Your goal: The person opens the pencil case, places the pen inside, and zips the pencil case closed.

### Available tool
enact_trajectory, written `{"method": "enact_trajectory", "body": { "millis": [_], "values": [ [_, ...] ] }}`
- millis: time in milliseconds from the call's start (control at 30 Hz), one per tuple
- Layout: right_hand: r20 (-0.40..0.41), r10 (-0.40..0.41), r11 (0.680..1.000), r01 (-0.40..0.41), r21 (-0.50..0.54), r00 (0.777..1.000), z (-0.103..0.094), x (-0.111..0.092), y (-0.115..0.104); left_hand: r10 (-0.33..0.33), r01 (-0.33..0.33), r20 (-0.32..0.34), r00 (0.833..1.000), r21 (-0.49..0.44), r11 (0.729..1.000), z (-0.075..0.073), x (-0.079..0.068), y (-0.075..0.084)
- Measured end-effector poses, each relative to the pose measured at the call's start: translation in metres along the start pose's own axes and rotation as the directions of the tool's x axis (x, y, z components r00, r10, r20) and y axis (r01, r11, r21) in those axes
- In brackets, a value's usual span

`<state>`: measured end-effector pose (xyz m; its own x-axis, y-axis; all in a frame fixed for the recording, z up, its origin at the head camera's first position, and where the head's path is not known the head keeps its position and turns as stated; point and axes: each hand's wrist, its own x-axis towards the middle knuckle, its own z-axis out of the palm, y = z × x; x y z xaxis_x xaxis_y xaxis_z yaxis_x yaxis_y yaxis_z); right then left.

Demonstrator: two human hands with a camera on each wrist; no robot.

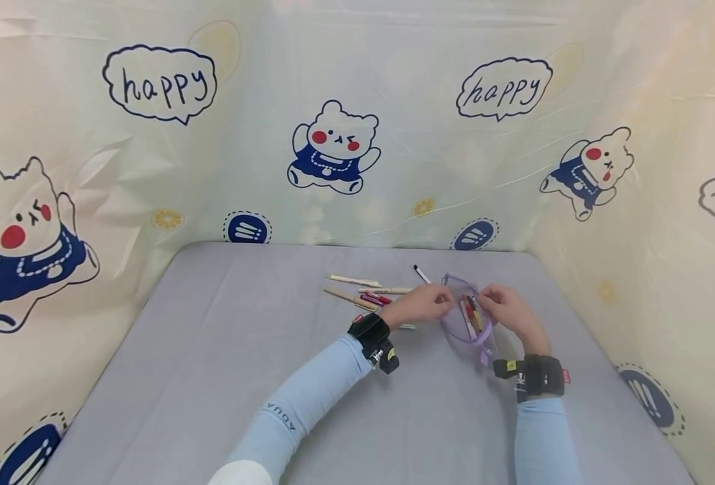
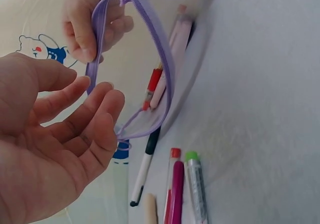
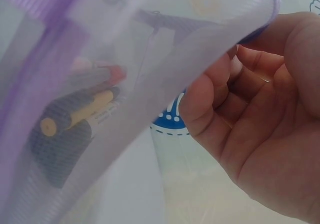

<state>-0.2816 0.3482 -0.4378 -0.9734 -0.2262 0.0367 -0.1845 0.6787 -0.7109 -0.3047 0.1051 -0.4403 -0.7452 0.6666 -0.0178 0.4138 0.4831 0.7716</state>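
A see-through mesh pencil pouch with purple zipper edging (image 2: 169, 68) stands with its mouth spread wide on the right side of the table. Several pens and markers (image 1: 470, 316) lie inside it. My right hand (image 1: 511, 313) pinches the far right edge of the mouth between thumb and fingers. At the opposite side, my left hand (image 1: 423, 303) has loosely bent fingers with nothing between them; its fingertips are right by the zipper edge. In the right wrist view, a yellow-and-black pen (image 3: 85, 111) shows through the mesh.
Left of the pouch lie loose pens: a beige pen (image 1: 354, 280), a tan pen (image 1: 348, 297), red pens (image 1: 374, 297) and a green-capped pen (image 2: 196, 184). A white pen with a black end (image 1: 421, 275) lies behind the pouch. Printed cloth surrounds the grey table (image 1: 230, 377).
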Motion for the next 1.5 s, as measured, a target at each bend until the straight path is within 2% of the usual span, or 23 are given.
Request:
{"method": "enact_trajectory", "body": {
  "millis": [200,367,533,667,900,1267,1500],
  "values": [
    [-0.004,0.007,1.000,-0.007,-0.014,1.000,-0.001,0.000,0.000,0.022,-0.023,0.011,1.000,0.062,0.998,-0.005,-0.006,-0.001],
    [-0.009,0.015,1.000,-0.015,-0.014,1.000,-0.001,-0.001,0.000,0.023,-0.026,0.031,0.999,0.073,0.997,-0.008,-0.015,-0.002],
    [-0.010,-0.003,1.000,0.003,0.007,1.000,-0.002,-0.001,0.001,0.003,-0.008,0.034,0.999,0.131,0.991,-0.013,-0.024,-0.006],
    [-0.008,-0.003,1.000,0.003,0.001,1.000,-0.002,0.001,0.002,-0.021,0.016,0.028,0.999,0.182,0.983,-0.019,-0.033,-0.011],
    [0.001,0.003,1.000,-0.003,-0.008,1.000,-0.001,0.000,-0.001,0.004,-0.008,0.015,1.000,0.311,0.950,-0.024,-0.047,-0.022],
    [-0.014,0.008,0.999,-0.008,-0.031,1.000,0.000,-0.003,0.001,-0.083,0.070,0.019,0.996,0.361,0.930,-0.028,-0.061,-0.040],
    [-0.018,-0.001,0.999,0.000,-0.036,1.000,0.000,-0.002,0.001,-0.109,0.100,0.000,0.994,0.399,0.911,-0.028,-0.067,-0.050]
  ]
}}
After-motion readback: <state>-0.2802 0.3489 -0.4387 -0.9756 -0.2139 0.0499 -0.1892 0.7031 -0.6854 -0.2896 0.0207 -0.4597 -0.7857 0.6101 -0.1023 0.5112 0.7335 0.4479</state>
